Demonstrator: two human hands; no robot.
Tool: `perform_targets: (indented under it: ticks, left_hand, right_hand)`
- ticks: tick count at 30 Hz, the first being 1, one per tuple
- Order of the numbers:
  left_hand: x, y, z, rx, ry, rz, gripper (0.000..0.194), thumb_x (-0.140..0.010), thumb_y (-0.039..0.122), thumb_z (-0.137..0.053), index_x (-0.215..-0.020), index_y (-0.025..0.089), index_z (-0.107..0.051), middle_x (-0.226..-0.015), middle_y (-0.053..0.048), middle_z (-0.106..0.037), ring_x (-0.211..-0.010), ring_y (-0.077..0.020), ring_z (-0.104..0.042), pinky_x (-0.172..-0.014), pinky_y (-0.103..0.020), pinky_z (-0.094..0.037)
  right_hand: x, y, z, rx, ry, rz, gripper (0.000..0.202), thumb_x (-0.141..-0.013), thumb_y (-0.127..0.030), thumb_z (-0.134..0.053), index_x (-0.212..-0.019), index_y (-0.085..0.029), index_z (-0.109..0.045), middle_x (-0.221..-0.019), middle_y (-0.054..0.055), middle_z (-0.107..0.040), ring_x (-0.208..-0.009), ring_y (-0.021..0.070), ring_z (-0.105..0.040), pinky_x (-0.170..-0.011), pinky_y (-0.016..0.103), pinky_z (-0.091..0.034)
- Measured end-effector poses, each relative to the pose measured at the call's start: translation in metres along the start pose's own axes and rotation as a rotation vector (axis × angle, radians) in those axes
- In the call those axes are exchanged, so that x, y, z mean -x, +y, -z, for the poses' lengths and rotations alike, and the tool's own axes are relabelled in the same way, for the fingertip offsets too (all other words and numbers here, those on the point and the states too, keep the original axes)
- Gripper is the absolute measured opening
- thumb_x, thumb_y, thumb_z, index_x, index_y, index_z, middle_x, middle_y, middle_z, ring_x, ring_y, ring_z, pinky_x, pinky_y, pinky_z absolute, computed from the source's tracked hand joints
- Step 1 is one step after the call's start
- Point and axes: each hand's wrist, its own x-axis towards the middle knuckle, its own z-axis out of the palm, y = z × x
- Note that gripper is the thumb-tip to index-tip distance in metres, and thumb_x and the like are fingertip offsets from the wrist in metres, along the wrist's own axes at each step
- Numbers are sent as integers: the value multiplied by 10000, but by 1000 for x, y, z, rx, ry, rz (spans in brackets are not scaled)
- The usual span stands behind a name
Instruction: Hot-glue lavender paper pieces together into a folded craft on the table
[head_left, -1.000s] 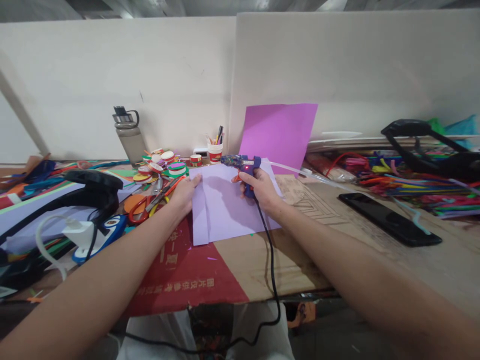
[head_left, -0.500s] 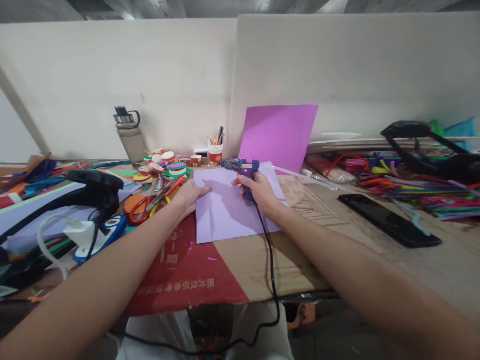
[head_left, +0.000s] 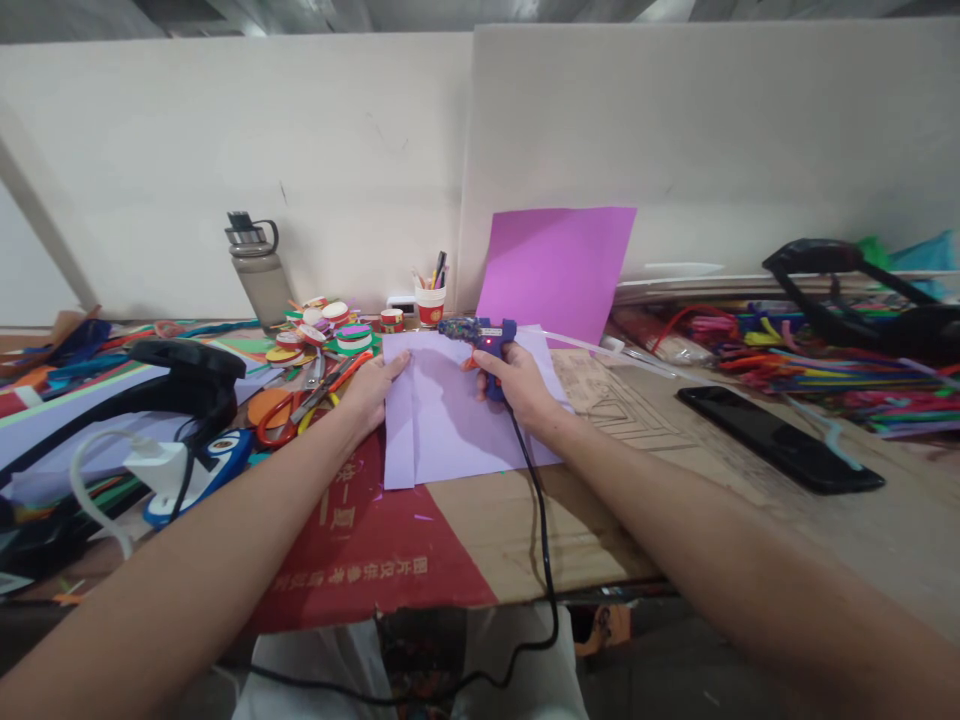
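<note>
Lilac paper lies in front of me on the cardboard, with a folded strip along its left side. My left hand grips the paper's left edge, thumb on top and fingers mostly out of sight beneath. A blue glue gun is in my right hand, held above the paper's upper right part. Its tip points left and its red light is lit. A clear glue stick sticks out of its back, and a black cord runs down from the handle.
Orange-handled scissors lie left of the paper, near several ribbon rolls. A grey bottle and a pen cup stand behind. To the right is a black phone. A purple sheet leans on the wall.
My left hand and the paper's left edge have shifted slightly left, and the strip along that side shows more plainly. The glue gun has moved only a little left.
</note>
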Motion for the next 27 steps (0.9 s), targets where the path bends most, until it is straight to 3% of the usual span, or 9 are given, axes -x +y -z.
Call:
perform_targets:
  ticks: [4, 8, 19, 27]
  left_hand:
    - [2, -2, 1, 1, -64, -33, 281, -648, 125, -758, -909, 115, -651, -770, -63, -718, -580, -182, -667, -580, -312, -573]
    - [1, -5, 2, -41, -67, -22, 304, -601, 91, -762, -886, 111, -657, -764, -67, -725, -593, -196, -670, -572, -319, -570]
    - [2, 2, 1, -74, 89, -11, 128, -732, 201, -702, -796, 110, -638, -652, -60, -692, -486, -181, -633, -487, -296, -537]
    - [2, 2, 1, -37, 2, -64, 128, -739, 148, -673, -863, 129, -648, -663, -29, -697, -527, -158, -638, -614, -312, -566]
  right_hand:
    - [1, 0, -2, -42, -1, 33, 250, -758, -348, -638, -924, -180, -558, -792, 36, -685, -458, 87, -506, -424, 228, -468]
    - [3, 0, -4, -36, 1, 13, 249, -754, -338, -642, -924, -181, -552, -796, 34, -685, -458, 88, -504, -419, 233, -467]
    - [7, -2, -7, -3, -17, 12, 213, -758, -341, -618, -868, -178, -537, -732, 17, -668, -447, 80, -500, -415, 218, -441]
    - [8, -11, -9, -28, 14, 78, 225, -778, -339, -609, -913, -175, -534, -771, 27, -674, -438, 83, -501, -435, 239, -450]
